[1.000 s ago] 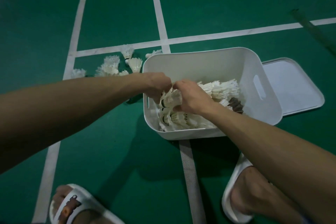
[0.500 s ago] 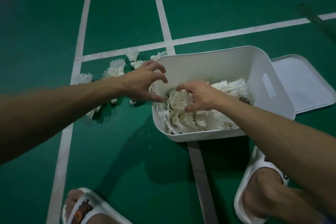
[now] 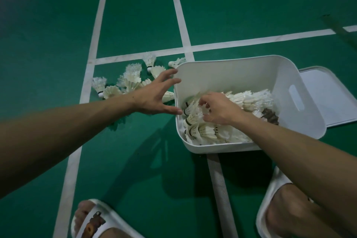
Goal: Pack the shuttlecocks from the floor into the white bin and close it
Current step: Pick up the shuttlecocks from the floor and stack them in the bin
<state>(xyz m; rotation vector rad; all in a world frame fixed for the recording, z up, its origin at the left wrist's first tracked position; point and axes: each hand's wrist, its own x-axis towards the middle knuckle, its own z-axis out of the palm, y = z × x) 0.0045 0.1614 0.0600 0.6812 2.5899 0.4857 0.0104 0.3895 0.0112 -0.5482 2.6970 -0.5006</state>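
Inside, the white bin point(image 3: 241, 71) holds piled shuttlecocks point(image 3: 249, 98).

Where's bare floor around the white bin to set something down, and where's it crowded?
Free: green floor in front of the white bin, between left sandal and right sandal, and beyond the far court line. Crowded: loose shuttlecocks and the left hand fill the bin's left side; the lid, its right.
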